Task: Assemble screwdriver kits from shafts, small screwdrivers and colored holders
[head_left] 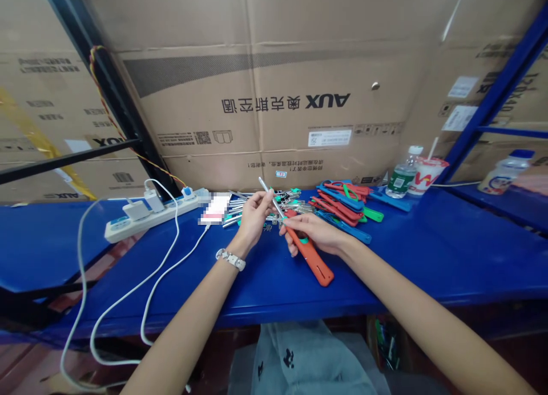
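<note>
My right hand [311, 230] is wrapped around an orange-red long-nosed lighter [315, 262], whose handle end points down toward me. A bit of green shows on its handle beside my fingers. My left hand [256, 213] pinches the silver metal tube at the lighter's far end, its tip standing out past my fingers. Behind my hands lies a pile of metal lighter tubes [234, 217] with green and black parts, partly hidden by my left hand. Right of it is a heap of red, blue and green lighter handles [345, 206].
On the left, a white power strip [141, 226] carries chargers with trailing white cables [172, 252]. A phone [216, 208] with a blurred screen lies beside it. A water bottle [402, 175] and a lidded cup [426, 177] stand back right. A cardboard wall [192, 115] closes the blue table [428, 252] behind.
</note>
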A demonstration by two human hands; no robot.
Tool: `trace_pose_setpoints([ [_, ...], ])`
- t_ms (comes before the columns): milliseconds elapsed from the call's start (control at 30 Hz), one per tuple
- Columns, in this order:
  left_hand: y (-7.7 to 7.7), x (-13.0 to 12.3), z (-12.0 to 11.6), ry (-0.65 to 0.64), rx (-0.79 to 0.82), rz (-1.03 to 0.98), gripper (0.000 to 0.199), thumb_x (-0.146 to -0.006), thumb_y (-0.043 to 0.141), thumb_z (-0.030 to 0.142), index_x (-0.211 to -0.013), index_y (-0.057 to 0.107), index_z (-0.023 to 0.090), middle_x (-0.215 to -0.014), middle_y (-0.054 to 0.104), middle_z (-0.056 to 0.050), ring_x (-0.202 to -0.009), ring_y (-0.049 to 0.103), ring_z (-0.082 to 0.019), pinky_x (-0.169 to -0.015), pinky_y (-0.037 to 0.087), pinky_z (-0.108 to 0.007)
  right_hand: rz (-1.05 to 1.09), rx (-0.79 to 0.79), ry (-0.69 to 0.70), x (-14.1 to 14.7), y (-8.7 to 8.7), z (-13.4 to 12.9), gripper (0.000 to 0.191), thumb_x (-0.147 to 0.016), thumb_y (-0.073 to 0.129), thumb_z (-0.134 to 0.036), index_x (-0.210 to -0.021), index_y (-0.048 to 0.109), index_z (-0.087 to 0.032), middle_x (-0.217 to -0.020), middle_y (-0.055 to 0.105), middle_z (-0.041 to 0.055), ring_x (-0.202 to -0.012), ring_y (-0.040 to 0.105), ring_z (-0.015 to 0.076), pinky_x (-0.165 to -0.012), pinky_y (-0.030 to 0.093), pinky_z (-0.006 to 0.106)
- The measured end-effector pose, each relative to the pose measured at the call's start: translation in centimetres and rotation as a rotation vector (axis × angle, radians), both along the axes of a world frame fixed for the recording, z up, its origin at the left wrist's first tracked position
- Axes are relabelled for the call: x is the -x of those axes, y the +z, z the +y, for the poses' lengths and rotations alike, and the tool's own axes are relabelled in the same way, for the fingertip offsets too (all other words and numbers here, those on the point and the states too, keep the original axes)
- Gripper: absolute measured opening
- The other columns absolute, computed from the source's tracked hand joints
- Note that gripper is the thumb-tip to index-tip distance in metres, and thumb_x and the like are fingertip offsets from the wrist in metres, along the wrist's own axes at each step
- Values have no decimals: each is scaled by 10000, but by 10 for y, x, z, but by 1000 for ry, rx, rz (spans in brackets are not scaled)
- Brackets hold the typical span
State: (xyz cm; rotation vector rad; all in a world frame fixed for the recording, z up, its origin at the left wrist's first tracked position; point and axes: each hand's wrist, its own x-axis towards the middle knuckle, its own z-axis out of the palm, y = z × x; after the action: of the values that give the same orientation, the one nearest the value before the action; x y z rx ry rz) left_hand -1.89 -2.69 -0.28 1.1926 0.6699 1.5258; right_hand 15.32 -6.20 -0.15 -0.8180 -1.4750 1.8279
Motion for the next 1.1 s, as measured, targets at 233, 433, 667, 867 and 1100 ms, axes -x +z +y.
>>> trace_pose_setpoints([
  [233, 2, -3, -8, -37, 60, -16, 337, -741, 858, 417, -741, 648, 153, -679, 619, 15, -602, 586, -86, -610, 511, -205, 69, 67, -7, -1, -1, -9, 343, -840, 754, -467, -850, 625, -149, -599, 540, -65, -415, 436, 41, -410, 401, 186],
  [433, 3, -5, -12, -105, 51, -26, 318, -763, 846, 421, -784, 675, 153, -709, 626, 9, -631, 593, -82, -623, 507, -193, 37, 48, -7, -1, 1, -11, 388, -867, 694, -567, -935, 579, -203, -517, 475, -107, -349, 335, 42, -352, 323, 164],
  [667, -3, -5, -19, -378, 79, 161, 285, -779, 839, 402, -834, 733, 144, -770, 639, -28, -693, 580, -116, -666, 500, -227, 112, 73, -113, -5, 4, -6, 405, -871, 688, -574, -857, 573, -186, -522, 524, -80, -345, 358, 49, -357, 334, 188],
  [867, -1, -11, -19, -312, 83, 55, 298, -763, 857, 389, -794, 675, 155, -721, 596, 15, -618, 541, -82, -623, 477, -206, 121, 97, -94, -2, 6, -7, 412, -894, 665, -579, -865, 612, -172, -516, 530, -76, -350, 384, 50, -370, 364, 189],
  [1100, 10, -11, -14, -156, 119, -131, 335, -788, 828, 434, -858, 610, 190, -917, 702, -26, -770, 666, -130, -703, 528, -249, 43, 25, -58, -2, 4, -9, 360, -926, 636, -535, -909, 635, -175, -508, 536, -75, -347, 433, 67, -366, 406, 191],
])
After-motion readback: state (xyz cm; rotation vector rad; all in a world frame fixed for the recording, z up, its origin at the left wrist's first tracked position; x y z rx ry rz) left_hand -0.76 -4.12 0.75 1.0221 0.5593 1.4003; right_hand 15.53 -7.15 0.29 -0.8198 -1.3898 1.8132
